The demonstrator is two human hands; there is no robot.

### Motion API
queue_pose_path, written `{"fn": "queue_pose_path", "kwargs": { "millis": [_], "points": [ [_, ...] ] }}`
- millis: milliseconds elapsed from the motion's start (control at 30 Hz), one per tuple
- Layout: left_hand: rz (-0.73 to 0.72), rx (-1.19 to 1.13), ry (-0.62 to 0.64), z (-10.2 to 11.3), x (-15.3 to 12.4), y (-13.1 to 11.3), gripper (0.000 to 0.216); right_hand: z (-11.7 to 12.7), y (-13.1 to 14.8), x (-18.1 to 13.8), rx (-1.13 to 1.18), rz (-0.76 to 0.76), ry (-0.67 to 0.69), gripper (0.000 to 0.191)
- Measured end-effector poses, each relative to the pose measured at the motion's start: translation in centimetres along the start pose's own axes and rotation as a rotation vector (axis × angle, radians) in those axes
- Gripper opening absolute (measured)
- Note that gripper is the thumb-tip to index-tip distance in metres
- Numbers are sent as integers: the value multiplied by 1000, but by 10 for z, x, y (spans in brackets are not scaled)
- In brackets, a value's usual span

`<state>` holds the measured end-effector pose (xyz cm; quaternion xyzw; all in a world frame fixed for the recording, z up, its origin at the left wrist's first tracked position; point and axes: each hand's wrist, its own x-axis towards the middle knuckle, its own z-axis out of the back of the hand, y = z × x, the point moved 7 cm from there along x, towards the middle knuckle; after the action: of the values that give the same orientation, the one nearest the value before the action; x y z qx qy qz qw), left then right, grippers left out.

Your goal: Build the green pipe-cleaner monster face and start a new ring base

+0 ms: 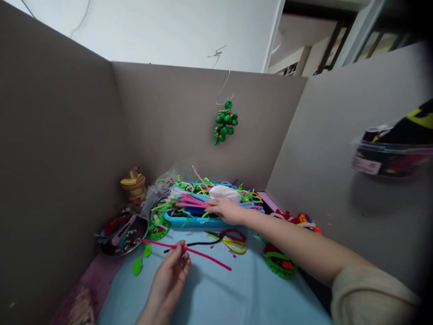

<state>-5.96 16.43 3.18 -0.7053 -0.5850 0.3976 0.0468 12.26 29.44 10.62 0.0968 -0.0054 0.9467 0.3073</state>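
Note:
My left hand is closed in a pinch on a long pink pipe cleaner that lies across the light blue mat. My right hand reaches forward over the blue tray full of coloured pipe cleaners. Its fingers are pressed together on a bunch of pink pipe cleaners in the tray. A white crumpled piece sits on the tray just behind that hand.
Grey cardboard walls enclose the space. A green beaded ornament hangs on the back wall. A round dish with clips and a yellow wooden figure stand left. Yellow-red scissors and green crafted pieces lie right.

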Motion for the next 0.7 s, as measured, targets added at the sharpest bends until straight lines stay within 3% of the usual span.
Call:
{"fn": "queue_pose_path", "kwargs": {
  "millis": [67, 167, 267, 400, 533, 700],
  "points": [
    [6, 0, -5, 1, 2, 1, 14, -20, -9, 1, 35, 61, 92, 47],
    [10, 0, -15, 1, 3, 3, 13, -34, -46, 7, 85, 26, 146, 36],
    [20, -10, -24, 1, 2, 4, 13, -31, -78, 20, 117, -33, 151, 33],
    [8, -12, -6, 1, 0, 3, 13, -19, -85, 26, 195, -106, 119, 44],
    [-9, -6, 13, 2, 2, 2, 13, 7, -82, 6, 278, -212, -7, 37],
    [1, 7, 17, 1, 5, 5, 14, 54, -107, -24, 276, -477, -387, 32]
  ]
}}
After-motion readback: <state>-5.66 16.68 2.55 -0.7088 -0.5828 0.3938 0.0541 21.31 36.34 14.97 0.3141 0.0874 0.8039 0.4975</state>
